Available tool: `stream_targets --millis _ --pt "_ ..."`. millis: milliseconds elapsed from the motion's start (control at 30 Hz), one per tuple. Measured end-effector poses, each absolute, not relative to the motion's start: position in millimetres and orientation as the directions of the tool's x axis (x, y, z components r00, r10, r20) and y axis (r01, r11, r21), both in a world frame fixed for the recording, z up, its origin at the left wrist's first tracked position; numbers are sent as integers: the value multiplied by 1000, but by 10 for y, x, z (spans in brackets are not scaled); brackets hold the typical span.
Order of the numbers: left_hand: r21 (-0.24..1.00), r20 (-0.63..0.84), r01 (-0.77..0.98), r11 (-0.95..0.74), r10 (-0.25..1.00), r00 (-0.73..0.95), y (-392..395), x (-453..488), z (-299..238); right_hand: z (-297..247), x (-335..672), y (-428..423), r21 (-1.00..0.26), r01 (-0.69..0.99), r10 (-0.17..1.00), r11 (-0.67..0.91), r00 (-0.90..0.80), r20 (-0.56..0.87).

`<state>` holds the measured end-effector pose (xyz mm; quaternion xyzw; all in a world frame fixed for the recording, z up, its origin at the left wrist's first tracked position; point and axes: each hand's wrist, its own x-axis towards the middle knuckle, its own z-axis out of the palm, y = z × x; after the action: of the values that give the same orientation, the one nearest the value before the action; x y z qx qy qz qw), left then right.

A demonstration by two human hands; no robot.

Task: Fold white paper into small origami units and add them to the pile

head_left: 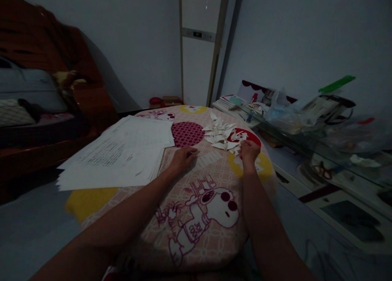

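My left hand [183, 158] rests low over the middle of the table, fingers drawn together and pointing right. Whether anything is between its fingertips is too dark to see. Just to its right lies a pale strip with a row of light marks [208, 160]. At the right side of the table my right hand [249, 151] is closed in a pinch; what it holds, if anything, is hidden. It touches or nearly touches the near edge of a pile of small white pointed paper pieces [221, 133]. Left of my left hand is a thick stack of printed sheets [119, 150].
A patterned cloth [208, 248] with cartoon figures covers the round table. On the right stands a low glass-topped cabinet [306, 146] with plastic bags [284, 113], papers and scissors [323, 171]. A wooden sofa [88, 101] is at left, a tall white air conditioner [199, 65] behind.
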<state>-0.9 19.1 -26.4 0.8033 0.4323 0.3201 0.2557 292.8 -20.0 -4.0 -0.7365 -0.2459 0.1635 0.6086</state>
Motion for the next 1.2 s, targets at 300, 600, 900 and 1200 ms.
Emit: stream_targets --millis 300,600,900,1200 --pt "666 302 530 -525 840 452 184 1 -258 88 2124 -419 -670 739 729 73 419 542" --pt "612 265 662 -434 900 345 190 -36 -233 -163 1505 -404 -469 839 961 276 -245 127" --pt "515 331 789 -333 927 176 459 -447 24 -278 1635 -372 -518 816 967 256 -219 133" --pt "431 307 887 -166 951 29 838 -1025 -180 -273 1624 -369 -530 819 975 221 -191 112"
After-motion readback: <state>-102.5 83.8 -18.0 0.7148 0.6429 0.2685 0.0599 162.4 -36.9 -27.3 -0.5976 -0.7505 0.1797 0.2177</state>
